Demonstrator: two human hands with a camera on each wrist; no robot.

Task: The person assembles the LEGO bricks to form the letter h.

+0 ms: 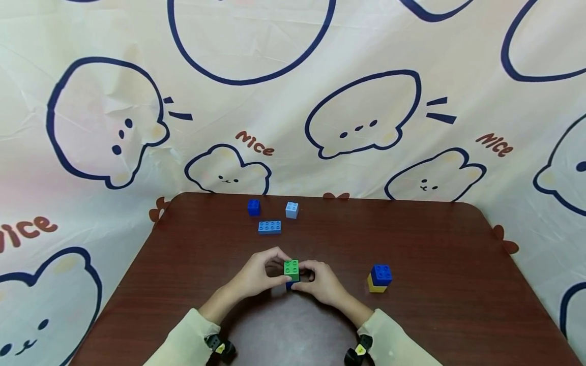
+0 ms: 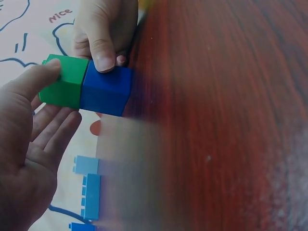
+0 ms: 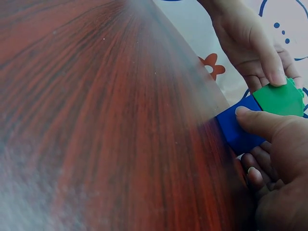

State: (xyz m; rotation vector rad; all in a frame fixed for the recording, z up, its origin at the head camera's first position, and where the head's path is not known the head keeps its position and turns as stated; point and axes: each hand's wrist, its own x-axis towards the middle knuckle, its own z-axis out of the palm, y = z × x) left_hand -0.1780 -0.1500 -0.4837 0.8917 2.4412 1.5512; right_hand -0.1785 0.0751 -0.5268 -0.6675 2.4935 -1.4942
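Note:
My left hand (image 1: 257, 272) pinches a green building block (image 1: 291, 269) between thumb and fingers, its studs facing up. Right below it is a dark blue block (image 2: 107, 90), gripped by my right hand (image 1: 324, 282) with the thumb on its near face. In both wrist views the green block sits against the top of the blue one, with a thin seam between them. The pair stands at the middle of the table, the blue block's lower end close to the tabletop.
On the right stands a blue block (image 1: 381, 275) stacked on a yellow block (image 1: 377, 286). Toward the back lie a dark blue block (image 1: 254, 207), a light blue block (image 1: 292, 210) and a longer blue block (image 1: 269, 227). A printed cloth hangs behind the brown table (image 1: 435, 239).

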